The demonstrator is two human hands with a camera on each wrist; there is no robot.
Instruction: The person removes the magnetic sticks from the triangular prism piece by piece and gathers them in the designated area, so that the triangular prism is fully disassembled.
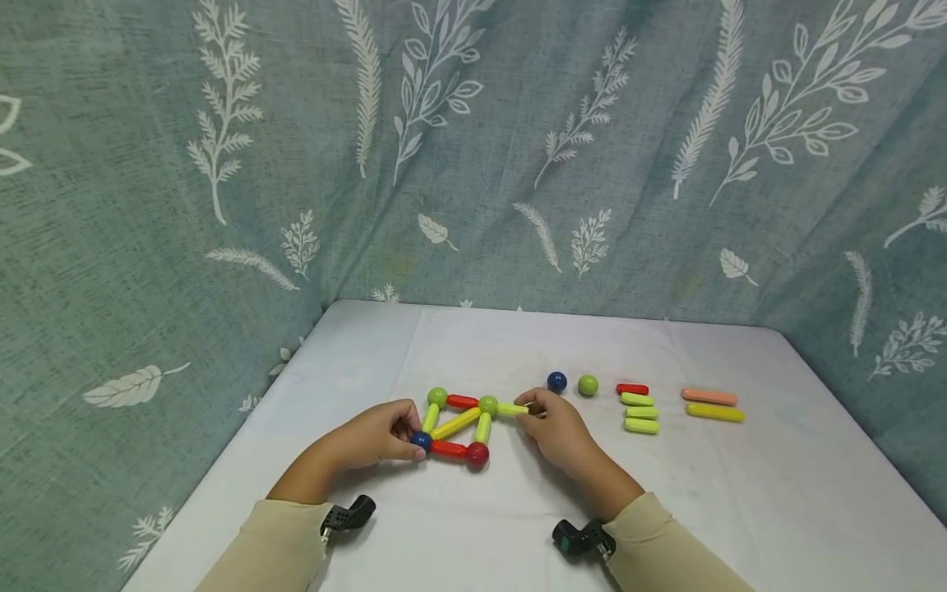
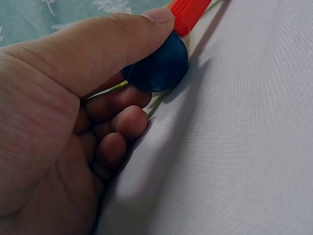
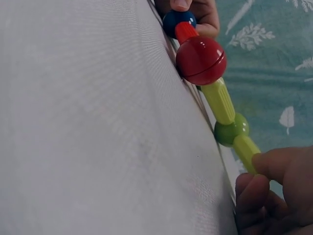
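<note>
A flat frame of coloured rods and balls lies on the white table. Its corners are a blue ball (image 1: 421, 442), a red ball (image 1: 477, 455) and two green balls, with red and yellow-green rods along the sides and a longer yellow rod (image 1: 456, 424) across the middle. My left hand (image 1: 377, 434) pinches the blue ball between thumb and fingers. With thumb and fingertips, my right hand (image 1: 556, 427) holds a short yellow-green rod (image 1: 510, 409), whose other end touches the right green ball (image 1: 488, 404). In the right wrist view that rod (image 3: 245, 152) meets the ball.
Behind my right hand sit a loose blue ball (image 1: 557, 381) and a green ball (image 1: 588, 386). Farther right lie a short red rod (image 1: 632, 389), several short yellow-green rods (image 1: 640, 413), an orange rod (image 1: 709, 397) and a long yellow rod (image 1: 714, 412). A patterned curtain (image 1: 473, 164) hangs behind the table.
</note>
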